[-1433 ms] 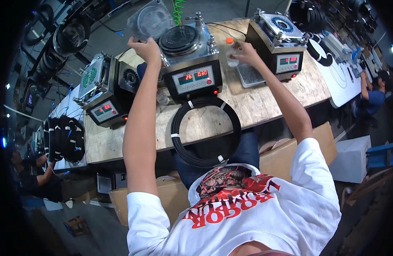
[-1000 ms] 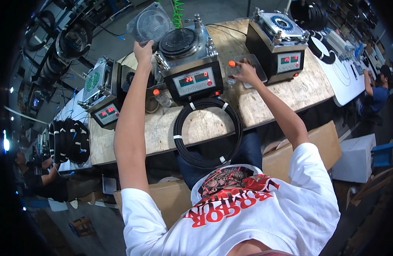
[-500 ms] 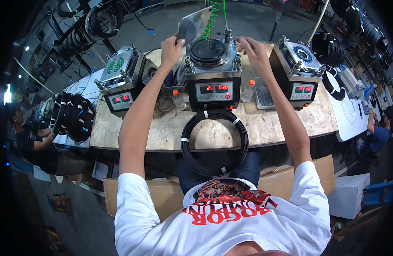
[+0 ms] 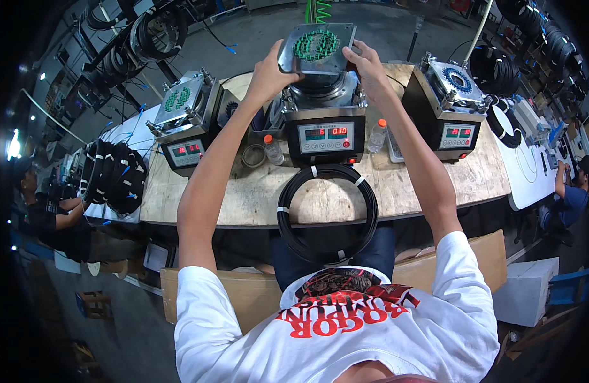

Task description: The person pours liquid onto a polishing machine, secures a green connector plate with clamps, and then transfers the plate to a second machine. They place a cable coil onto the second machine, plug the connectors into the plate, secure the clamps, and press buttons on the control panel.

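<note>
A square metal plate [image 4: 344, 64] carrying a ring of small green connectors [image 4: 316, 46] is held up over the middle machine [image 4: 294, 119]. My left hand [image 4: 269, 75] is closed on the plate's left edge. On the right edge, the fingers of my right hand [image 4: 368, 69] grip the same plate. Beneath it, part of the machine's round black pad [image 4: 315, 87] shows; the rest is covered. A coil of black cable [image 4: 284, 212] with white ties lies at the table's front edge, overhanging my lap.
Similar machines with loaded plates stand left [image 4: 177, 115] and right [image 4: 449, 105]. Orange-capped bottles [image 4: 273, 150] flank the middle one. Black cable coils [image 4: 115, 175] are piled at the left. Other people work at both sides. A green coiled hose [image 4: 321, 11] hangs behind.
The plate has turned from edge-on at the left to face up over the middle machine, its green ring now showing. My right hand has come onto it from beside the machine.
</note>
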Motion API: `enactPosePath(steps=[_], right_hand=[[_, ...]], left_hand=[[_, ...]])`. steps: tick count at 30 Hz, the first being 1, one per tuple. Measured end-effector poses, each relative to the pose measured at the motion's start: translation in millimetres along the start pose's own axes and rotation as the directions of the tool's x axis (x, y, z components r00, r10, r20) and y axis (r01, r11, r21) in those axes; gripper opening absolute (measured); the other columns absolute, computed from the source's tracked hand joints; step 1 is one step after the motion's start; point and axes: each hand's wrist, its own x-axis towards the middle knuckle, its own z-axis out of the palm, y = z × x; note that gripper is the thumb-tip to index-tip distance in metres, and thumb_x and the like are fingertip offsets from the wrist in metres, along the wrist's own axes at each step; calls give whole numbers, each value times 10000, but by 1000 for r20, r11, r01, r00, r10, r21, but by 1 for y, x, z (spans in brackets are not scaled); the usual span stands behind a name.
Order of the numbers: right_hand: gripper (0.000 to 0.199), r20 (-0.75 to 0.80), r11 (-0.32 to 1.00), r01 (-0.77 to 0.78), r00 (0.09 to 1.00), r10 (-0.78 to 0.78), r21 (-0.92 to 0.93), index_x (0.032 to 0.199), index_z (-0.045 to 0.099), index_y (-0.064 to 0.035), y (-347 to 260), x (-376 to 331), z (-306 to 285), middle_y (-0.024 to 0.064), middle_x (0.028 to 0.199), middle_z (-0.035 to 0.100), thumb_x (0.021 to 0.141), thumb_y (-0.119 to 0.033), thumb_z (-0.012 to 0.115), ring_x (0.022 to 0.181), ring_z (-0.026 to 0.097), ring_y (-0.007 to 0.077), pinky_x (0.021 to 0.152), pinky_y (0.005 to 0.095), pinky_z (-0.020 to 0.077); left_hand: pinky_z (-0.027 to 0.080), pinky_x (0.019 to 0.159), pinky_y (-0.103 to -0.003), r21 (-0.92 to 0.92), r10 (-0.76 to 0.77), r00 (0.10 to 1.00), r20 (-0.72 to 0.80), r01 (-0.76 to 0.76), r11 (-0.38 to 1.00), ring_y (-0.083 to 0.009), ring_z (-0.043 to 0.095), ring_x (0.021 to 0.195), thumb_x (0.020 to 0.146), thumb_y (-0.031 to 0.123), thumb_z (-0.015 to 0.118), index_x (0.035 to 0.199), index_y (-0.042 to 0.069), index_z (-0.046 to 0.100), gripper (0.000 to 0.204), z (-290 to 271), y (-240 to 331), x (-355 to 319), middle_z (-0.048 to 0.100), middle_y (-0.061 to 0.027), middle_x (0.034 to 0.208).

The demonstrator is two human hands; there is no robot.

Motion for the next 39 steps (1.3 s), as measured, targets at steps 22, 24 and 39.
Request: enactPosePath(steps=[22,24,39], right_hand=[[584,75,933,-327,937,340,-153,1444,451,79,40,12,-49,156,1139,676,962,-170,669,1005,632,168,861,284,498],[575,99,921,-305,936,337,-243,1428,473,79,42,21,-60,153,1134,681,956,-174,680,1002,631,167,857,280,497],[610,179,787,-90,952,247,-610,1419,547,-68,19,-10,-75,84,1132,671,931,-405,689,938,614,163,768,292,486]], left_hand=[[489,671,-232,-664,-386,890,241,441,604,-119,634,760,949,170,702,1410,-43,497,547,23,-53,-3,675,-76,921],[480,675,-236,-660,-374,904,208,411,628,-121,628,762,947,186,703,1409,-31,504,548,18,-47,2,672,-78,923],[368,1136,-460,-456,36,917,398,164,875,-328,461,1345,840,450,788,1601,141,211,1004,13,-63,-42,348,-190,1557]])
